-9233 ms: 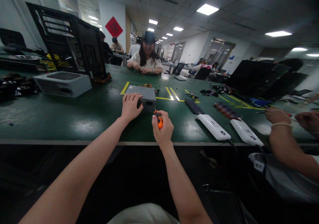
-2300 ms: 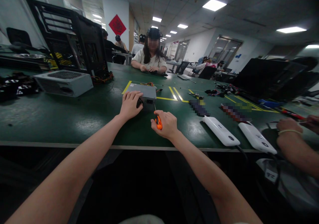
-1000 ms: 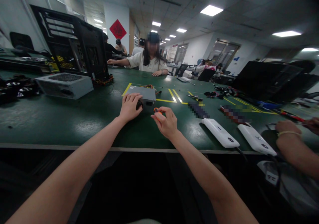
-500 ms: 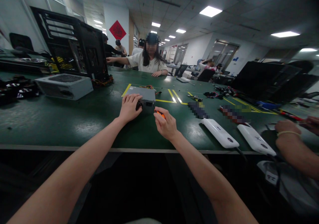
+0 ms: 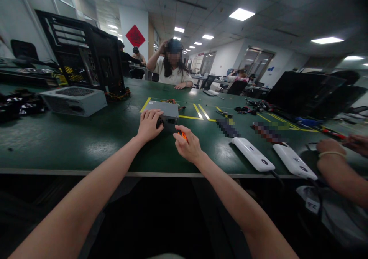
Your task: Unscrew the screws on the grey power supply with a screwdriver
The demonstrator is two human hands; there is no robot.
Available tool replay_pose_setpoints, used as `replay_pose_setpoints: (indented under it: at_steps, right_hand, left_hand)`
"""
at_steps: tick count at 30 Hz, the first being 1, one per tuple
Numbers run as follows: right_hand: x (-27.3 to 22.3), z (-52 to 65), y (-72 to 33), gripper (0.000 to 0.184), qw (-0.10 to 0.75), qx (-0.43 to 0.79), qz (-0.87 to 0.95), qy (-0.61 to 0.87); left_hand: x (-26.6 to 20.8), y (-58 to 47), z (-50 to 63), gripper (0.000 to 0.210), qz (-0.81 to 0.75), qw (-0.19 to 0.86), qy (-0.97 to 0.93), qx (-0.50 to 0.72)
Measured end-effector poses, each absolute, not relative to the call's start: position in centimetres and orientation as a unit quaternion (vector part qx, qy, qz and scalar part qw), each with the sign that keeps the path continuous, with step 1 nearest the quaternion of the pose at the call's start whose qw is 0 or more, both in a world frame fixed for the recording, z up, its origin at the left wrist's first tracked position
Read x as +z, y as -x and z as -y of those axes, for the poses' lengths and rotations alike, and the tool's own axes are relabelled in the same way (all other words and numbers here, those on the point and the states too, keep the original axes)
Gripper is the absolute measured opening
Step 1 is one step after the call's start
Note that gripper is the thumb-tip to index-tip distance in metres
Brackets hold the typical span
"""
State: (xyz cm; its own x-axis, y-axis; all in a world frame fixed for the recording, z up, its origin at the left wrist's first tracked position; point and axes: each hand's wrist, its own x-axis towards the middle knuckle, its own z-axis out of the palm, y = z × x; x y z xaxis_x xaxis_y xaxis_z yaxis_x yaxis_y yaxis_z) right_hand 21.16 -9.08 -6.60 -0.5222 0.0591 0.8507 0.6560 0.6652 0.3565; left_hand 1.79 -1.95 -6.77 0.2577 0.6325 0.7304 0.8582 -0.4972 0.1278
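Note:
A small grey computer power supply (image 5: 168, 108) lies on the green table, its socket side facing me. My left hand (image 5: 149, 124) holds it at the left front corner, fingers over the top and thumb down by the front face. My right hand (image 5: 188, 145) is closed around an orange-handled screwdriver (image 5: 182, 135), just in front of the unit's right front corner. The tip of the screwdriver is too small to make out, so I cannot tell whether it touches the unit. Coloured wires (image 5: 171, 101) show behind the power supply.
To the left stand a larger grey power supply (image 5: 75, 101) and an open black computer case (image 5: 86, 51). Two white power banks (image 5: 253, 154) lie to the right, near another person's arm (image 5: 342, 169). Across the table sits a person (image 5: 172, 65). Cables (image 5: 258, 104) lie at the back right.
My right hand has shifted slightly left and turned a little with the screwdriver. My left hand stays on the power supply. The person opposite has raised an arm to the head.

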Motion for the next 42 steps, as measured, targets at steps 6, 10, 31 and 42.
replay_pose_setpoints:
  at_steps: [6, 10, 31, 42]
  right_hand:
    - [-6.51, 9.05, -21.12, 0.023, 0.435, -0.347, 0.798, 0.23]
    - [-6.59, 9.1, -21.16, 0.031, 0.432, -0.334, 0.812, 0.208]
    - [-6.96, 8.85, -21.29, 0.026, 0.432, -0.32, 0.812, 0.228]
    - [-6.71, 9.09, -21.12, 0.026, 0.433, -0.339, 0.801, 0.237]
  left_hand:
    - [-6.86, -1.75, 1.85, 0.043, 0.478, 0.15, 0.781, -0.372]
    - [-6.85, -1.77, 1.86, 0.044, 0.477, 0.143, 0.781, -0.378]
    - [-6.74, -1.8, 1.99, 0.043, 0.48, 0.145, 0.781, -0.373]
    - [-6.83, -1.76, 1.85, 0.042, 0.477, 0.153, 0.779, -0.377]
